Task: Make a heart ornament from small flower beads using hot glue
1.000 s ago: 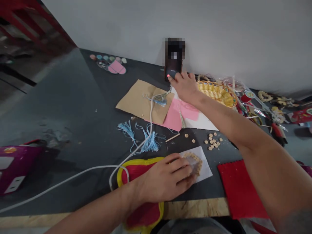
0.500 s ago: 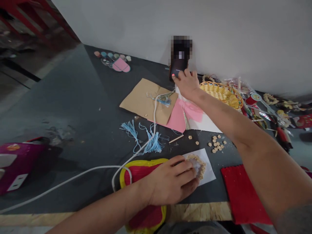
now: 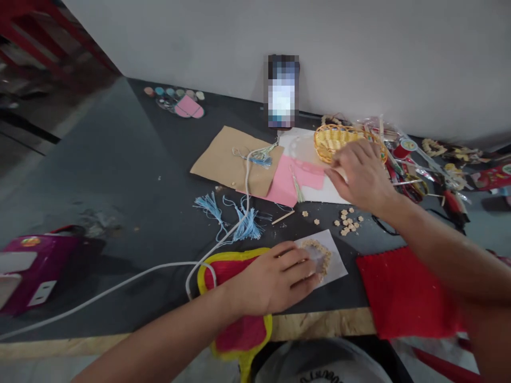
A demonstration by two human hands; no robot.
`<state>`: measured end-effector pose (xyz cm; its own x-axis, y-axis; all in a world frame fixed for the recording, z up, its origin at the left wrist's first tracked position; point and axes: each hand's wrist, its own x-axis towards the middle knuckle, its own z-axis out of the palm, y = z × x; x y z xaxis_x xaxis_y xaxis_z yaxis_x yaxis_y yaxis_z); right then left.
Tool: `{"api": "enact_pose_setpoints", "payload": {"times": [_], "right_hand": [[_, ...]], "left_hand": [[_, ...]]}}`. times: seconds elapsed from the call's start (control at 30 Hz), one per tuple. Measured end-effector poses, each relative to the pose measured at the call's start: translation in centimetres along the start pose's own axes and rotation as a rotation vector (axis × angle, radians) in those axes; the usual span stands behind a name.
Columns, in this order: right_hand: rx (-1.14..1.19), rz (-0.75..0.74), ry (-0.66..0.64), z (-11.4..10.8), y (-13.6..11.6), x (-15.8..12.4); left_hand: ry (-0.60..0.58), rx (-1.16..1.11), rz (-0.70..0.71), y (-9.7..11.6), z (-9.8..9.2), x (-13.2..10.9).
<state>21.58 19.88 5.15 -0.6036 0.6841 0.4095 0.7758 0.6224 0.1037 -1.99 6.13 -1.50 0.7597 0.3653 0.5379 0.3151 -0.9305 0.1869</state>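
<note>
My left hand (image 3: 275, 279) lies over the white paper square (image 3: 337, 266), fingers stretched out and slightly bent. Its fingertips touch the near left side of a ring of small wooden flower-shaped pieces (image 3: 325, 255) on the paper; part of the ring is hidden below them. My right hand (image 3: 361, 173) hovers in front of the yellow woven basket (image 3: 333, 141), covering part of it. Its thumb stands apart from loosely bent fingers, and nothing shows in them. Loose wooden flower pieces (image 3: 347, 223) lie on the table between the hands.
A phone (image 3: 282, 98) with a lit screen leans on the wall. Blue tassels (image 3: 245, 226), a white cable (image 3: 223, 242), brown paper (image 3: 235, 159) and a red cloth (image 3: 407, 292) surround the hands. A red and yellow fan (image 3: 239, 340) overhangs the table's front edge.
My right hand has drawn back from the phone, moving right and toward me to the basket. The phone screen has turned from dark to bright. My left hand stays on the paper.
</note>
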Motion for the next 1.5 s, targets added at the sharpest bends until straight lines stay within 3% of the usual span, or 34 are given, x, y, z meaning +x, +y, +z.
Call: {"api": "enact_pose_setpoints", "payload": {"times": [0.17,0.33,0.5,0.63,0.73,0.87,1.03,1.13,1.3,1.5], "right_hand": [[0.106,0.141,0.059,-4.1,-1.1,-11.2],[0.177,0.289,0.061,-5.1,-2.7,-20.1],[0.206,0.337,-0.083,-5.3,-4.0,-26.1],[0.236,0.331,-0.174,-5.1,-4.6,-28.4],[0.189,0.362,-0.183,-4.3,-4.5,-29.0],[0.161,0.340,-0.219,-3.5,-3.8,-28.9],[0.224,0.330,-0.245,-4.8,-3.2,-27.8],[0.233,0.277,-0.167,-5.6,-3.5,-25.9],[0.371,0.041,-0.112,-4.8,-4.7,-21.0],[0.571,0.107,0.082,-1.7,-5.1,-16.6]], "left_hand": [[-0.025,0.070,0.030,0.1,-0.1,-0.2],[-0.026,0.202,0.081,0.2,-0.2,0.0],[-0.052,0.312,0.099,0.6,-1.2,1.0],[-0.103,0.357,0.055,1.1,-1.8,1.1],[-0.143,0.340,-0.004,2.1,-1.8,0.5],[-0.308,0.283,-0.158,4.5,-1.4,0.0],[-0.373,0.193,-0.268,6.9,-0.3,0.0],[-0.399,0.192,-0.264,7.4,0.3,0.1],[-0.373,0.195,-0.259,6.4,-0.1,0.1],[-0.213,0.256,-0.154,2.2,-1.5,2.5]]}}
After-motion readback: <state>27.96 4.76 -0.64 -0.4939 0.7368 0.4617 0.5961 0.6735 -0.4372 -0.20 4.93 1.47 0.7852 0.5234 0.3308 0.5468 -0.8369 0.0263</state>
